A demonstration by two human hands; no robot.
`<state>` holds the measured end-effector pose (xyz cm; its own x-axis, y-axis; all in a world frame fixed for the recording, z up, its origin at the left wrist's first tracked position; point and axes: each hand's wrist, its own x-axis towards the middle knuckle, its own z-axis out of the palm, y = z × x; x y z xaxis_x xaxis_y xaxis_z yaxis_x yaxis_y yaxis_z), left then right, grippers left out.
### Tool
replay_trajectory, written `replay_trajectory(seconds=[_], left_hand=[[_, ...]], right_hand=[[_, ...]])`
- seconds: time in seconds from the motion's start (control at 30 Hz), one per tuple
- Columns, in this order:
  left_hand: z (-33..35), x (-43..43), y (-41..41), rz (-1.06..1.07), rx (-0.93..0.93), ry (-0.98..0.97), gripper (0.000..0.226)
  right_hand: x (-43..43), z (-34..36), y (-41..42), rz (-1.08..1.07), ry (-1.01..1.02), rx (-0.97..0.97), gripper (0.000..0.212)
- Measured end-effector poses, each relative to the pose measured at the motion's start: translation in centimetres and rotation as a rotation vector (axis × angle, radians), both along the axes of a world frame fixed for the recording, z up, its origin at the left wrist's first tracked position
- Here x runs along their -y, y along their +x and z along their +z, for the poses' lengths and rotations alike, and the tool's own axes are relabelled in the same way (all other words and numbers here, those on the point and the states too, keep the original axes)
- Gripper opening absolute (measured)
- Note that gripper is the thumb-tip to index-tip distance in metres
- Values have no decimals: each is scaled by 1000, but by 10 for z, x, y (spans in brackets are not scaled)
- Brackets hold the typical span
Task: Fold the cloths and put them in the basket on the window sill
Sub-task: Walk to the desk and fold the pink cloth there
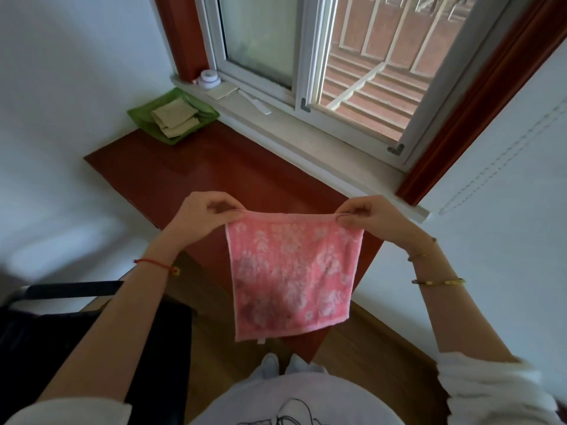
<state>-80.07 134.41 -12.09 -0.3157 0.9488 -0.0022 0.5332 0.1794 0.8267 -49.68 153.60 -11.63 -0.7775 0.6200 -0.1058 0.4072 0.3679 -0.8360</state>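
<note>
Both hands pinch the top edge of a pink cloth (pixel 291 271) with a pale flower pattern: the left hand (pixel 202 217) closes thumb and fingers on its upper left corner, the right hand (pixel 368 217) does the same on the upper right corner, and the cloth hangs flat and unfolded below the two grips, its lower edge just above the person's shoes. Directly beyond the grips lies a dark red window sill (pixel 190 167), broad and bare in its middle, running away toward a white-framed sliding window (pixel 306 87) whose right pane shows brick steps outside. Far beyond the left grip, at the sill's back corner against the white wall, sits a green basket (pixel 138 115) with folded beige cloths (pixel 175 116) already in it, well apart from the pink cloth. Just past the basket, on the pale ledge under the window, stand a small round white object (pixel 210 78) and a flat white item beside it; what they are is hard to make out. Below the left forearm a dark chair (pixel 76 332) is cut off by the frame edge, and the wooden floor shows only in strips between arms, cloth and the person's light clothing.
</note>
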Motion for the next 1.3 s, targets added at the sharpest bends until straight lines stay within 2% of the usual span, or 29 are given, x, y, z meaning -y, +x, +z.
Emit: replay_trajectory(seconds=[0.2,0.37,0.5,0.63,0.93,1.03,1.17,1.3], left_hand=[[-86,-38,-8,165,-70,-95,8],[-114,-41,-4,213,-95,-90,9],[-136,-10,9,131,-69,-165,11],[-168,23,34,62,-75,-328,13],[-199,58,68,125,-157,-408,12],[-198,58,76,256,-63,-405,12],[-194,56,88,552,69,-416,19],[-194,52,95,650,116,-495,31]], right_hand=[[-31,-81,-46,-177,147,194,8],[-27,-119,-57,-242,158,246,11],[-5,-146,-25,-142,135,270,11],[26,-176,7,-10,126,372,12],[58,-195,29,21,276,398,10],[55,-195,22,-29,272,390,23],[41,-190,-21,-91,256,316,22],[33,-182,-87,98,226,316,23]])
